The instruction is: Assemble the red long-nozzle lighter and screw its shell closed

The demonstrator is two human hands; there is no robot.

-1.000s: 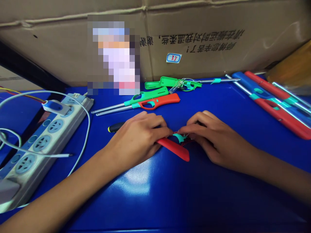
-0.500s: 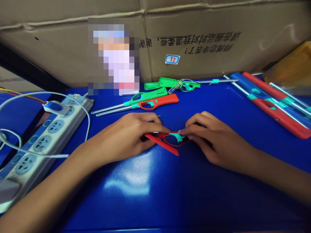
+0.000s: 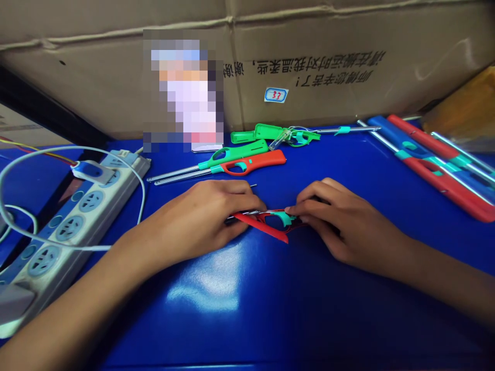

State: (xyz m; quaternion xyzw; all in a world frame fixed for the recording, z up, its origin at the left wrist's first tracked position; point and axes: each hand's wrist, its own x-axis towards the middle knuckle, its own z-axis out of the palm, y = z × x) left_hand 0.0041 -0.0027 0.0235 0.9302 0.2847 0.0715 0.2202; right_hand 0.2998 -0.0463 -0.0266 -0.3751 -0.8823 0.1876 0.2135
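Between my hands is a red utility lighter with its casing apart, showing a teal trigger (image 3: 285, 219) inside the red frame. My left hand (image 3: 212, 216) is closed around its left part, where a bit of metal shows under the fingers. A red casing piece (image 3: 266, 229) slants down to the right from those fingers. My right hand (image 3: 336, 219) pinches the lighter's right end beside the trigger. Its fingertips hide what lies there. Just behind my left hand lie a green lighter (image 3: 247, 153) and an orange-red lighter (image 3: 266, 162), both with long metal nozzles pointing left.
An opened green lighter (image 3: 266, 132) with loose wires lies at the back. Several red and blue lighters (image 3: 448, 180) are on the right. A power strip (image 3: 79, 216) with a looping white cable (image 3: 73, 148) is on the left. A cardboard box (image 3: 325, 31) stands behind the blue table (image 3: 255, 319).
The red casing piece has tipped slightly, its free end now a little higher and further right. More metal shows by my left fingers. Both hands stay almost in place.
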